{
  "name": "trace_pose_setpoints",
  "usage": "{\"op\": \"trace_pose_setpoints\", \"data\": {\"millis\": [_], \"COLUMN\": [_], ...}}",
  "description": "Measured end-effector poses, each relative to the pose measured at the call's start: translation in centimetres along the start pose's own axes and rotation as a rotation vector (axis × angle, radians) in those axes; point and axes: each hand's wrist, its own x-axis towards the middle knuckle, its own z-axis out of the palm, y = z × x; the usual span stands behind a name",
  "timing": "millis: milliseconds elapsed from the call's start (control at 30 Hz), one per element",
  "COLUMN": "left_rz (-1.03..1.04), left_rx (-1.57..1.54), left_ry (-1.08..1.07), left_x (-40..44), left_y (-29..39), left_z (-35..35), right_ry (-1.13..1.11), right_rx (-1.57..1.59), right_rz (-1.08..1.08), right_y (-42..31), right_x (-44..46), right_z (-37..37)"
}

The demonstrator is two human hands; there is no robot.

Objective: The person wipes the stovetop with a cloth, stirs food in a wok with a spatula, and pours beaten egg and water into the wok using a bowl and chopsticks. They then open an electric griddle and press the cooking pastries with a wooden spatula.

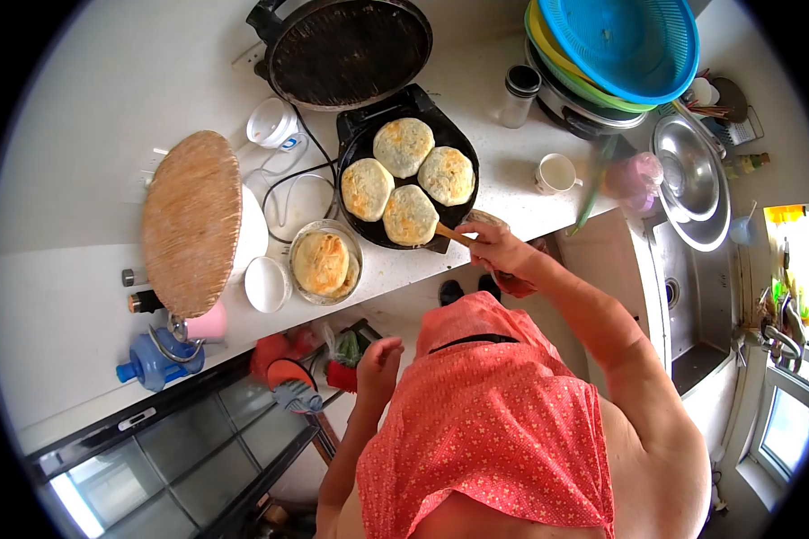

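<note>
My right hand (pixel 503 251) grips a wooden spatula (pixel 452 235) at the front edge of an electric griddle (pixel 463 153). Its tip reaches the edge of the nearest flatbread (pixel 411 216). Three more round, browned flatbreads lie on the black plate: one at the back (pixel 404 147), one at the left (pixel 367 189) and one at the right (pixel 447 176). The griddle's lid (pixel 349 54) stands raised. Below the counter, near my body, my left hand (pixel 379 364) hangs with curled fingers, and nothing shows in it. A bowl (pixel 354 286) left of the griddle holds cooked flatbreads (pixel 321 262).
Left on the counter are a white bowl (pixel 268 285), a round woven lid (pixel 193 225), a white tub (pixel 271 123) and a cable. At the right stand a shaker jar (pixel 519 97), a mug (pixel 555 173), stacked basins (pixel 620 45) and the sink (pixel 692 296).
</note>
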Motion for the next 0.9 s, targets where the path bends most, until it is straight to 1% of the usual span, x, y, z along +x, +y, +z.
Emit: {"op": "trace_pose_setpoints", "data": {"millis": [67, 167, 267, 333, 367, 433, 467, 533, 633, 700, 733, 767, 833, 867, 900], "left_rz": [-0.052, -0.075, -0.126, -0.125, -0.123, -0.108, -0.098, -0.089, -0.043, -0.003, 0.008, 0.018, 0.03, 0.032, 0.036], "left_rx": [-0.052, -0.005, -0.043, -0.018, 0.002, 0.004, 0.002, -0.004, -0.022, -0.034, 0.002, 0.035, 0.011, -0.004, -0.013], "left_ry": [-0.002, 0.023, 0.045, 0.054, 0.058, 0.066, 0.07, 0.056, 0.024, 0.001, -0.01, -0.02, -0.031, -0.037, -0.052], "left_x": [-0.4, -1.3, -2.0, -2.5, -2.6, -2.8, -2.8, -2.6, -1.8, -1.2, -1.0, -0.8, -0.6, -0.4, -0.2], "left_y": [0.5, 1.7, 1.2, 1.4, 1.5, 1.1, 0.8, 0.4, -0.4, -0.8, -0.8, -0.9, -1.1, -1.3, -2.0], "left_z": [0.4, 0.9, 1.1, 1.0, 0.9, 0.5, 0.3, -0.4, -1.8, -2.9, -3.6, -4.2, -5.4, -6.0, -6.7], "right_ry": [-0.003, -0.007, 0.012, 0.078, 0.076, 0.04, 0.03, 0.025, 0.032, 0.125, 0.167, 0.178, 0.424, 0.565, 0.579], "right_rx": [0.036, 0.126, 0.213, 0.321, 0.323, 0.572, 0.627, 0.667, 0.747, 0.682, 0.644, 0.637, 0.174, -0.212, -0.22], "right_rz": [0.005, 0.027, 0.023, 0.05, 0.044, 0.053, 0.078, 0.072, 0.058, 0.007, -0.052, -0.055, -0.222, -0.345, -0.338], "right_y": [0.1, -0.4, -0.4, -0.1, 0.3, 1.4, 1.4, 2.1, 1.3, 0.7, 0.9, 0.3, -1.5, -0.9, -0.5], "right_x": [0.5, 0.5, 0.5, 0.5, 0.5, 0.6, 0.3, -0.2, -1.7, -2.7, -2.7, -3.0, -3.6, -3.2, -2.8], "right_z": [1.1, 2.4, 2.9, 3.2, 3.2, 2.8, 2.6, 2.2, 2.0, 1.9, 1.8, 2.2, 3.0, 3.2, 3.5]}}
